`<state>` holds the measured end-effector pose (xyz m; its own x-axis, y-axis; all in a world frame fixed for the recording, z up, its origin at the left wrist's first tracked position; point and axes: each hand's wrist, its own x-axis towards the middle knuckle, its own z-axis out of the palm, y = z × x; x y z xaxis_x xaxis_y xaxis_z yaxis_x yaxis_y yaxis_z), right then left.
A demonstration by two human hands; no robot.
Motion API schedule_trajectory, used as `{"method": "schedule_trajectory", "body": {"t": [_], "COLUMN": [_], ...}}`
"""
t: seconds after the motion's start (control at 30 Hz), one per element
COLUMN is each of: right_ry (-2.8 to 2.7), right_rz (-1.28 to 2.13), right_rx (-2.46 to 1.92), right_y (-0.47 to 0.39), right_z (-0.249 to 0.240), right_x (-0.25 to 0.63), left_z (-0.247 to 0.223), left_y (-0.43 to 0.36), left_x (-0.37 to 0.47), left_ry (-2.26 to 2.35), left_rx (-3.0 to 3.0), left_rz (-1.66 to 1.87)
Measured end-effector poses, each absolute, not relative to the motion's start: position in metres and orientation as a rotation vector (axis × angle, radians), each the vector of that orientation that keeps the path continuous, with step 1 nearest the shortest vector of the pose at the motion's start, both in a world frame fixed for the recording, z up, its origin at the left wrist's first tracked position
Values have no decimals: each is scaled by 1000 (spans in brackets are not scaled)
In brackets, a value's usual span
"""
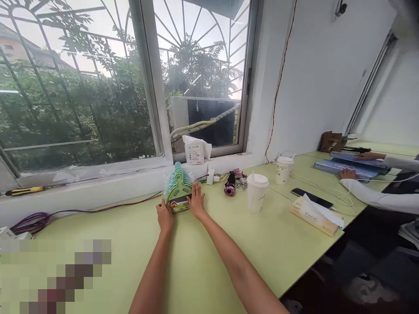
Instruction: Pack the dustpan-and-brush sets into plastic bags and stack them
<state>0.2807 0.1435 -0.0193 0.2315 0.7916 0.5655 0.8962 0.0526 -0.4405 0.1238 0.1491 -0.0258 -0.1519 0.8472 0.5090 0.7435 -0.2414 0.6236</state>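
Observation:
A stack of green and teal brush-like items (179, 189) in clear plastic wrap stands on the light green table (131, 248), close to the wall under the window. A printed label shows at the front of the stack. My left hand (165, 215) is at its left side, with bent fingers touching the edge. On the right side, my right hand (197, 200) rests against the stack with its fingers stretched out. Both hands hold the stack between them.
White lidded cups (257, 194), a folded umbrella (230, 185), a phone (312, 198) and a tissue box (314, 216) stand right. Cables (31, 223) and a screwdriver (25, 191) are left. Another person's hands touch blue folders (334, 167) far right.

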Motion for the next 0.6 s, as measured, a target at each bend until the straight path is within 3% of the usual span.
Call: {"method": "schedule_trajectory", "body": {"t": [0.33,0.47,0.6], "right_ry": [-1498,-1469,-1536], "right_rz": [-201,-303,-282], "right_rx": [-1618,-1327,-846], "right_y": [119,66,-41], "right_z": [-22,18,97], "right_x": [290,280,259], "left_z": [-34,-37,-39], "left_y": [135,114,92], "left_x": [117,104,88], "left_ry": [1733,1652,1464], "left_rx": [1853,1875,1960], "left_rz": [1344,1425,1572]}}
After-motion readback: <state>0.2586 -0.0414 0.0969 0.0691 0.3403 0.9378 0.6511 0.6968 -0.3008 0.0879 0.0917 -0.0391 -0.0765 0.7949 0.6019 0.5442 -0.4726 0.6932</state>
